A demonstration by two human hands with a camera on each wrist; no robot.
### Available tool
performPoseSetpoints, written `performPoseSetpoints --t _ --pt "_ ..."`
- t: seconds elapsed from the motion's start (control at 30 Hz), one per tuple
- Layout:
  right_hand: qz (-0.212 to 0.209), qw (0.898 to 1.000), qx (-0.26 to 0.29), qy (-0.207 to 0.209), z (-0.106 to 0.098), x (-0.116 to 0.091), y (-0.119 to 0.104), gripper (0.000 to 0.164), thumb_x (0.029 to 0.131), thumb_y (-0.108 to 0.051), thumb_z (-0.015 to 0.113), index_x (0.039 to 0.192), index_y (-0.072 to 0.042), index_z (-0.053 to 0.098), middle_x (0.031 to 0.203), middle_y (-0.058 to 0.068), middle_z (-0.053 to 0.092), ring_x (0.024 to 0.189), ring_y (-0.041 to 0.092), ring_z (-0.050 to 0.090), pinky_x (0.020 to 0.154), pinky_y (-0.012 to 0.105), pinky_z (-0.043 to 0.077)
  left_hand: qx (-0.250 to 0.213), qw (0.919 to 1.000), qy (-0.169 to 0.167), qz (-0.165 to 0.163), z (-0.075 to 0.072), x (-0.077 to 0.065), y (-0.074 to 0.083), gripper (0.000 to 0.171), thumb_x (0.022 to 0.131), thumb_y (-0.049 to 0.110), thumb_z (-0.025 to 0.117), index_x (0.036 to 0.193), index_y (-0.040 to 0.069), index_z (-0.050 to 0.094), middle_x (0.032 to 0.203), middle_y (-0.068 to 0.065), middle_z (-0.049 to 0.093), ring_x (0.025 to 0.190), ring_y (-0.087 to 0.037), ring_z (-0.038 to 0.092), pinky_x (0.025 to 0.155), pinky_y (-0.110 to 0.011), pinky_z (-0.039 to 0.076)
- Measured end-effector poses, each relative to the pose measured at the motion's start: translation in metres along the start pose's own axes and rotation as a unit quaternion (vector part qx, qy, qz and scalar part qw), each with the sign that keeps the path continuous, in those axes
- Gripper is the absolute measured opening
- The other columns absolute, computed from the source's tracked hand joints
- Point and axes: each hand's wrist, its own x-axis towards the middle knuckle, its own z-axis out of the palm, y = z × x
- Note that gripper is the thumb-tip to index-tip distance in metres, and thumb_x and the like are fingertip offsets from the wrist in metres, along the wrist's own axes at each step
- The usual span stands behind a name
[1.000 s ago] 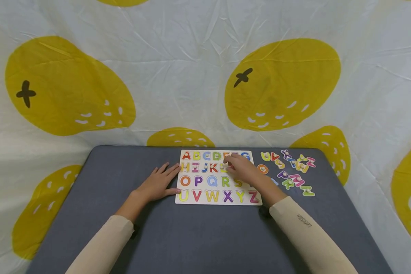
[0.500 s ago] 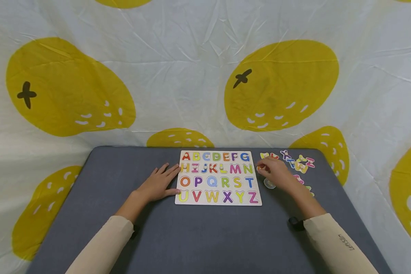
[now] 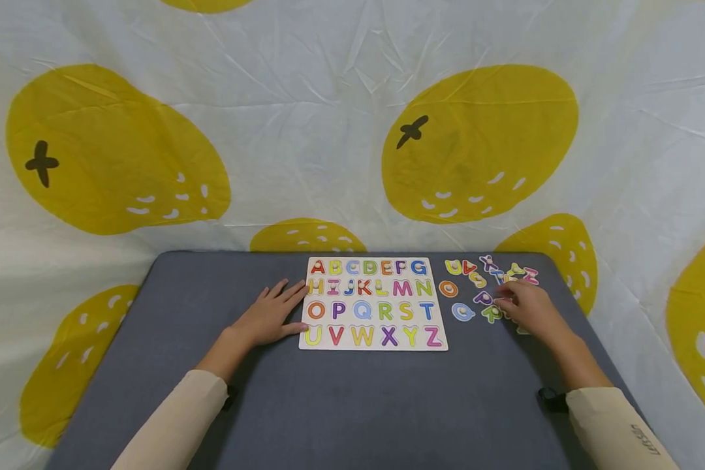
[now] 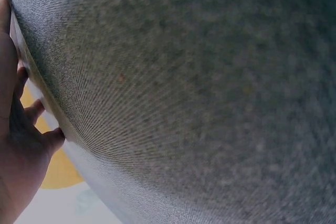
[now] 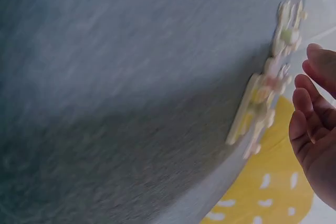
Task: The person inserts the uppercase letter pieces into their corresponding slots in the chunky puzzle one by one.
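A letter board (image 3: 373,348) is seen flat on a dark grey table (image 3: 352,405), near the far edge. The alphabet is set out on it in four rows; knobs can be made out on H to L, while M to Z look flat.

The left edge of the board is touched by the left hand (image 3: 267,318), laid back up with fingers and thumb spread, nothing gripped. The thumb tip is placed beside the U slot. The left wrist view is mostly filled by blurred grey cloth.

The right hand (image 3: 533,310) is held over the loose letter pieces (image 5: 254,100), well right of the board. Its fingers are loosely curved; in the right wrist view thumb and fingertips are seen apart, with no piece pinched. Whether a piece is touched cannot be told.

Just beside the board lie an orange O (image 3: 448,288) and a light blue Q (image 3: 463,312). A purple P (image 3: 483,298) and green R (image 3: 491,314) are found near the right fingertips. Farther back, a yellow U (image 3: 454,267), red V (image 3: 469,268), S (image 3: 477,280) and purple X (image 3: 489,263) are grouped. Some pieces are partly hidden by the hand.

Beige sleeves (image 3: 173,421) are worn; fruit-printed cloth (image 3: 311,150) is hung behind.
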Motion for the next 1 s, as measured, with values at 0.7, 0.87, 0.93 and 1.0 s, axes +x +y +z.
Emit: performPoseSetpoints --t 0.7,0.87,0.93,1.0 --pt "0.065 0.998 0.004 -0.024 0.006 -0.007 0.02 0.018 0.091 -0.013 0.078 0.091 0.001 0.067 0.074 0.006 0.06 0.069 0.021 0.05 0.063 0.032 0.042 -0.001 1.0 0.004 0.003 -0.001 0.0 0.002 0.092 0.094 0.065 0.062 0.166 0.02 0.026 0.171 -0.003 0.027 0.157 -0.043 0.022 0.119 -0.072 0.024" --pt "0.043 0.999 -0.002 -0.002 -0.001 -0.002 0.011 0.013 0.091 -0.011 0.078 0.092 -0.002 0.069 0.075 0.004 0.062 0.071 0.021 0.052 0.067 0.036 0.043 -0.001 1.0 0.004 0.001 -0.001 0.0 0.001 0.092 0.094 0.066 0.062 0.166 0.021 0.026 0.172 -0.003 0.027 0.157 -0.042 0.022 0.119 -0.072 0.023" --pt "0.027 1.0 -0.003 0.004 -0.002 0.002 0.004 0.012 0.09 -0.01 0.079 0.092 -0.002 0.07 0.075 0.003 0.062 0.072 0.02 0.052 0.068 0.038 0.044 -0.001 1.0 0.004 -0.001 -0.001 0.0 0.001 0.092 0.094 0.066 0.062 0.166 0.021 0.026 0.172 -0.003 0.026 0.158 -0.042 0.021 0.12 -0.071 0.023" --pt "0.015 1.0 0.001 0.005 -0.002 0.007 -0.004 0.011 0.09 -0.01 0.079 0.093 -0.002 0.071 0.076 0.004 0.063 0.072 0.02 0.053 0.068 0.038 0.045 -0.001 1.0 0.005 -0.001 -0.001 0.0 0.001 0.092 0.094 0.066 0.062 0.166 0.02 0.026 0.172 -0.003 0.027 0.157 -0.042 0.022 0.12 -0.071 0.023"
